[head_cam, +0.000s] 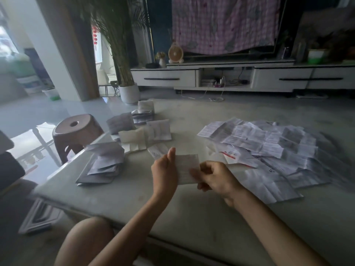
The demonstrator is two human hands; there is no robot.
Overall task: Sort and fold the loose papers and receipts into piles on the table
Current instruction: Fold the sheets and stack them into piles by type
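Head view, the only one we have: we see one slip of paper held up just above the table, between the two hands and near the front middle of the tabletop. The left hand grips its left edge, thumb up along the front, the other fingers hidden behind the sheet. The right hand pinches the lower right edge with curled fingers; motion blur smears the fingertips, so we cannot tell which ones touch. Print on the slip is too soft to read. To the right lies a wide spread of loose sheets, creased and overlapping, one with red marking; we cannot count them, as they cover each other and the far ones blur out. To the left we count about five folded piles, from the near stack by the table edge back to the far stack, plus one small slip lying alone just beyond the left thumb; how many sheets each pile has is not visible. Two forearms and one bare knee show at the bottom, cut off by the frame. Off the table: one round stool beside the left edge, one white plant pot with tall stems cut off at the top, one long low cabinet, one small round fan on it, and one pink checked cloth hanging above. The right end of the cabinet is dark and hard to make out.
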